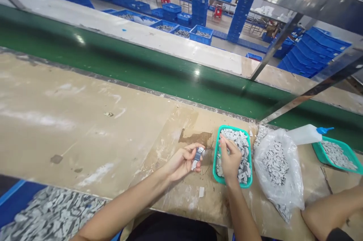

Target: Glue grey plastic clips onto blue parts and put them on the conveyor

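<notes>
My left hand (185, 160) is closed around a small grey-and-white piece (199, 154), held above the worktable to the left of a teal basket (214, 171). The exact kind of the piece is too small to make out. Over the basket, my right hand (231, 159) has its fingers pinched together, and whatever is between the fingertips is hidden or too small to name. Light and dark grey small flat pieces (243, 144) fill the basket around that hand. One loose pale piece (201, 192) lies on the table in front of me.
A clear plastic bag (295, 180) of small pieces and a white squeeze bottle (304, 134) lie right of the basket. Farther right are another teal basket (317, 149) and another person's arm (331, 210). A green conveyor belt (170, 69) runs behind; a blue crate (31, 188) stands lower left.
</notes>
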A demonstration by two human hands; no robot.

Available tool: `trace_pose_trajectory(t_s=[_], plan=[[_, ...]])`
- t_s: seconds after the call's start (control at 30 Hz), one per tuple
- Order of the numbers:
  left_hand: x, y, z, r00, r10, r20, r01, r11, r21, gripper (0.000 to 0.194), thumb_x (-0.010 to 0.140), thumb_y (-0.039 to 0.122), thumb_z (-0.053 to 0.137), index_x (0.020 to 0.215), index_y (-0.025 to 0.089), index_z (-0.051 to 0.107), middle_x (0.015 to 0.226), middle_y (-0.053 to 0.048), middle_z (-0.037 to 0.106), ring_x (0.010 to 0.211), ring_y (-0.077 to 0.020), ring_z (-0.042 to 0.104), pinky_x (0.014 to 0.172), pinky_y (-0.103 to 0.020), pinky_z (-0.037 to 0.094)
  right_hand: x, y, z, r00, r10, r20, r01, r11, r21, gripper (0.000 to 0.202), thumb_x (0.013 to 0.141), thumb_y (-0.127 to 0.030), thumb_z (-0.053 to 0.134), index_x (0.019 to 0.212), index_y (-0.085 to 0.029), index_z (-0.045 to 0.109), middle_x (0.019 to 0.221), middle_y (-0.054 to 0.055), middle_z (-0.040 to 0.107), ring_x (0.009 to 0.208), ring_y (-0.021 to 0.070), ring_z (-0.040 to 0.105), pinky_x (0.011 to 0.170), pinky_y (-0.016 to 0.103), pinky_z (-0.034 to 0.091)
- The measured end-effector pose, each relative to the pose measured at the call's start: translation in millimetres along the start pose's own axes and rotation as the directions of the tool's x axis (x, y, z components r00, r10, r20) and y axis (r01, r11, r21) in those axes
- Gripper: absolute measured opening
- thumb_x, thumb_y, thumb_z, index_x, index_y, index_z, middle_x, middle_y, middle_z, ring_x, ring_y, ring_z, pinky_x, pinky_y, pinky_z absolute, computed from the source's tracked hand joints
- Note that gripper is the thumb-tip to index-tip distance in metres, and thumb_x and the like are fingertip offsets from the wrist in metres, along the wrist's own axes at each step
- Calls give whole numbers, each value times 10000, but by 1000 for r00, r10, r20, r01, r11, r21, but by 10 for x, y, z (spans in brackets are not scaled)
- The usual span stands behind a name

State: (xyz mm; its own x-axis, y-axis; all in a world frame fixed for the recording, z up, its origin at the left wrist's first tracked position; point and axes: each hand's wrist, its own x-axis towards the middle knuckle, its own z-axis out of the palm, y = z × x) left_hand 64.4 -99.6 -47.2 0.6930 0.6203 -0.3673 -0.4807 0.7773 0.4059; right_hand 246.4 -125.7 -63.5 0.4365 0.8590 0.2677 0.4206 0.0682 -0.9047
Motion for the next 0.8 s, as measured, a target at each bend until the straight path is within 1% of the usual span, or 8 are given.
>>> trace_pose_trajectory(t_s=[0.1, 0.2, 0.27, 0.4, 0.47, 0.57, 0.67, 0.8], plan=[[-37, 12, 12, 1000, 10, 26, -9, 1000, -21, 146, 752, 84, 674, 886, 138, 699, 657, -63, 656, 484, -133, 590, 494, -245, 535, 90, 97, -102, 999, 19, 30, -16, 994, -108, 343, 909, -420, 560, 996, -164, 770, 1009, 115, 752, 890, 244, 680, 800, 370, 534], [-64, 13, -13, 999, 11, 45, -9, 999, -49, 154, 748, 78, 673, 886, 139, 701, 653, -62, 656, 484, -135, 594, 499, -248, 536, 162, 213, -171, 981, 74, 177, -6, 934, -356, 340, 908, -371, 524, 1012, -156, 765, 978, 117, 756, 823, 243, 685, 756, 351, 523], [-78, 13, -28, 999, 8, 54, -4, 998, -65, 162, 737, 73, 681, 884, 138, 706, 651, -63, 658, 486, -140, 600, 500, -252, 541, 171, 263, -185, 955, 102, 277, 40, 885, -464, 307, 890, -298, 510, 979, -163, 771, 939, 113, 757, 799, 248, 685, 742, 341, 500], [-104, 40, -46, 999, 32, 28, -30, 996, -82, 188, 726, 60, 680, 898, 126, 716, 662, -66, 657, 500, -144, 606, 519, -267, 552, 116, 274, -186, 888, 127, 442, 137, 845, -517, 288, 827, -161, 490, 715, -218, 750, 718, 69, 721, 666, 233, 655, 626, 296, 427], [-111, 68, -68, 999, 54, -6, -54, 996, -75, 192, 736, 56, 670, 911, 119, 717, 670, -65, 652, 510, -141, 606, 539, -272, 554, 94, 265, -199, 857, 133, 498, 178, 830, -528, 297, 808, -131, 483, 652, -227, 718, 684, 60, 700, 650, 227, 645, 606, 286, 403], [-108, 118, -128, 996, 78, -47, -81, 995, -66, 190, 735, 47, 670, 907, 113, 713, 679, -66, 652, 508, -134, 601, 551, -272, 552, 97, 285, -220, 832, 138, 537, 211, 817, -536, 250, 805, -140, 506, 738, -225, 731, 745, 64, 707, 704, 232, 659, 634, 282, 413], [-94, 163, -183, 996, 69, -59, -74, 994, -87, 202, 717, 30, 665, 896, 112, 711, 684, -66, 658, 509, -130, 604, 556, -266, 553, 114, 343, -215, 829, 159, 536, 206, 805, -557, 246, 784, -140, 524, 878, -207, 741, 769, 63, 712, 662, 220, 652, 625, 279, 422], [-72, 213, -193, 998, -3, -58, -3, 995, -104, 185, 697, 14, 662, 849, 110, 704, 655, -58, 652, 501, -122, 602, 562, -256, 560, 110, 410, -180, 833, 171, 526, 201, 793, -575, 252, 756, -113, 490, 727, -203, 723, 744, 74, 709, 660, 226, 654, 606, 280, 418]])
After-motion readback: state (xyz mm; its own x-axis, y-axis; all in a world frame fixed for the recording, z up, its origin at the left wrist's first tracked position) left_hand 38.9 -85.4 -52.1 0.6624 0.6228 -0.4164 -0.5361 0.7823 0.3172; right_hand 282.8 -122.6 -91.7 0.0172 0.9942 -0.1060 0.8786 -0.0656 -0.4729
